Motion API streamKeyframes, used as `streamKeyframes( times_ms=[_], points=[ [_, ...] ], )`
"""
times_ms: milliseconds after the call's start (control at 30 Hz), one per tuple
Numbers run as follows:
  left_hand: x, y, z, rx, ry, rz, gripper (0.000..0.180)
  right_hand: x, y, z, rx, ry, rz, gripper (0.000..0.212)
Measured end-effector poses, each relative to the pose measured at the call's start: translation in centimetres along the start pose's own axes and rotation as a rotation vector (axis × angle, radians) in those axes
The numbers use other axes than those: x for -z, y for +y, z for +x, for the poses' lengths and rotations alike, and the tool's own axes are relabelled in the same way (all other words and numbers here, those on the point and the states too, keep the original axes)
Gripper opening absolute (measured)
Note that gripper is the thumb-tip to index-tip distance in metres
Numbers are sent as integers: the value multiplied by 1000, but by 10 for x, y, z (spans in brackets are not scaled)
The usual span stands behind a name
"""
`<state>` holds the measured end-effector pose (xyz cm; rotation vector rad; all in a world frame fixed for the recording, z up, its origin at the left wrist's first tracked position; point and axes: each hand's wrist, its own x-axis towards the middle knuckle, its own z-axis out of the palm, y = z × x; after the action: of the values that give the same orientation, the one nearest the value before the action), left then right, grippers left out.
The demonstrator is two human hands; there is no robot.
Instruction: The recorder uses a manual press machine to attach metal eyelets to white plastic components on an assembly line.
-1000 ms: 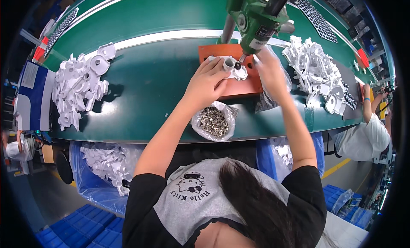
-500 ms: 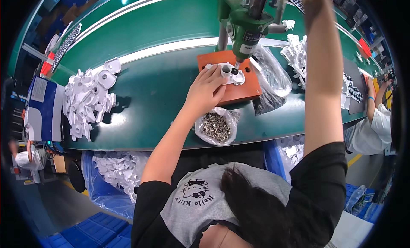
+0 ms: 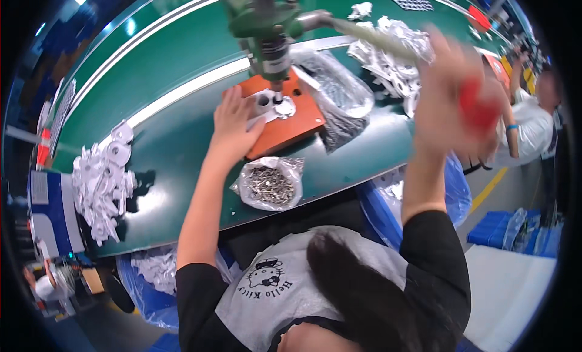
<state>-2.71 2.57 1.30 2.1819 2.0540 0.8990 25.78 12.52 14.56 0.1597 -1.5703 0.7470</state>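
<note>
My left hand (image 3: 232,126) holds a white plastic part (image 3: 285,107) down on an orange block (image 3: 285,135), thumb and fingers around its left side. The green hand press (image 3: 257,18) stands over the block, and its dark tip (image 3: 277,99) touches or nearly touches the part beside a round tube. My right hand (image 3: 445,91), smeared by motion, is wrapped round the red knob (image 3: 479,109) at the end of the press lever (image 3: 379,40). In front of the block lies an open clear bag of small metal screws or pins (image 3: 271,185).
White plastic parts are piled on the green table at left (image 3: 100,182) and at right (image 3: 388,55). A plastic bag (image 3: 339,85) lies right of the block. Below the table edge stand blue-lined bins (image 3: 145,297). Another person (image 3: 527,127) works at far right.
My right arm has come down from overhead toward me, bringing the lever's red knob with it. The press tip appears lower on the part. The whole view has shifted and tilted.
</note>
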Motion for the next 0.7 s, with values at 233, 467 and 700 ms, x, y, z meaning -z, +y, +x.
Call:
streamKeyframes(
  times_ms=[233,467,700],
  points=[
    [36,-2,25,158,-179,-285,28,-92,149,133,-523,209,346,59],
    [10,-82,61,659,262,-580,34,30,82,-42,-614,356,-254,36],
    [-7,-110,82,496,277,-388,55,116,35,-143,-712,-136,-1598,43]
  ],
)
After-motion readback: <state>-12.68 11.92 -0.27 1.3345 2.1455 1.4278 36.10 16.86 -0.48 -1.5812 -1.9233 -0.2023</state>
